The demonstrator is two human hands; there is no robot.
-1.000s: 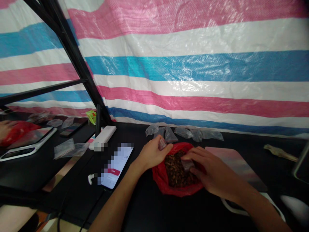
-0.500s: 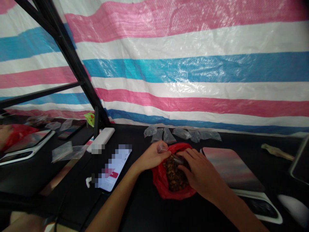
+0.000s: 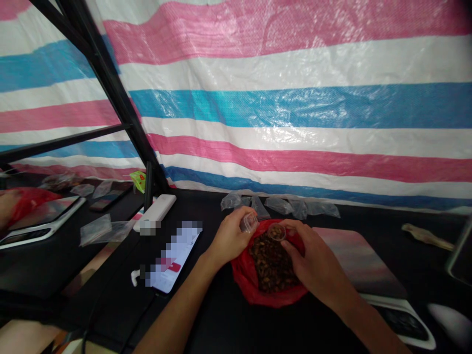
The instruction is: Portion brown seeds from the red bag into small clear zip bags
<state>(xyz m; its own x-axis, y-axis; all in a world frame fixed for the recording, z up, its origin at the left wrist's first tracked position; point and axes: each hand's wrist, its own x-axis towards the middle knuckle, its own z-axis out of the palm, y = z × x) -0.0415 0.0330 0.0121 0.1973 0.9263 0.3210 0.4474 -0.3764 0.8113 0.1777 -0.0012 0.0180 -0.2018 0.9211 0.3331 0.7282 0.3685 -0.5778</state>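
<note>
At the middle of the dial, on the black table (image 3: 224, 324), sits a red plastic bag (image 3: 250, 290), its thin, crinkled edge rolled outward around a heap of small brown pieces (image 3: 275, 273). The pieces look dry and elongated, mostly dark with some paler tan ones, and lie pointing every which way. The bag's mouth is roughly round, about as long as wide, and faces up toward the wearer.

At twelve o'clock, over that mouth, the right hand (image 3: 311, 258) pinches a small clear cup (image 3: 277, 233) between thumb and fingers, reaching in from three o'clock. The cup has a round, pale rim, and its opening faces up toward the head camera (brown bits show within the ring, though whether inside the cup or seen through it, I cannot tell). Its axis runs roughly along the line of sight.

At eleven o'clock, just beyond the bag's edge, the left hand (image 3: 232, 236) grips a clear plastic container (image 3: 249, 223) between thumb and fingers; glare hides its long axis.

Small clear bags (image 3: 279, 205) line the table at twelve o'clock, a lit phone (image 3: 175, 258) lies at nine, and a white-framed device (image 3: 403, 322) rests near four
</note>
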